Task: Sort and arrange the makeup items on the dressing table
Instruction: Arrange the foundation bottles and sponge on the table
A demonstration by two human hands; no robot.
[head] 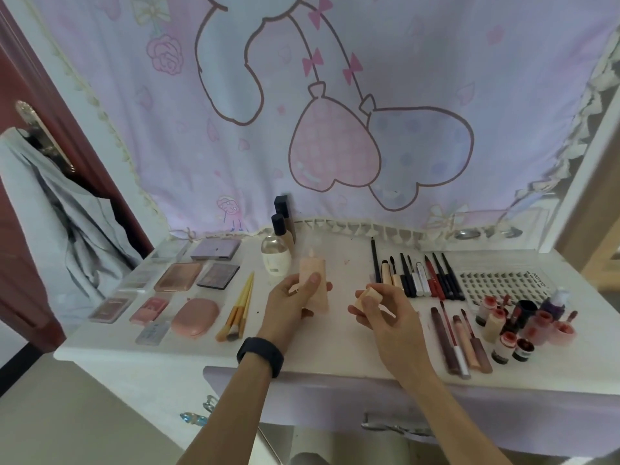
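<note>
My left hand [292, 305] grips a peach foundation bottle [315, 280] upright above the middle of the white dressing table [335, 350]. Its top shows a small nozzle with no cap on it. My right hand [379, 313] holds a small beige square cap [369, 297] between the fingertips, a little to the right of the bottle and apart from it. Palettes and compacts [198, 276] lie in rows on the left. Pencils and mascaras [419, 276] lie side by side on the right.
Two dark-capped bottles [280, 226] and a round clear bottle [275, 258] stand at the back by the pink curtain. Yellow-handled brushes [238, 313] lie left of my hand. Lip glosses [459, 340], small jars [523, 327] and a lash tray [500, 286] fill the right side.
</note>
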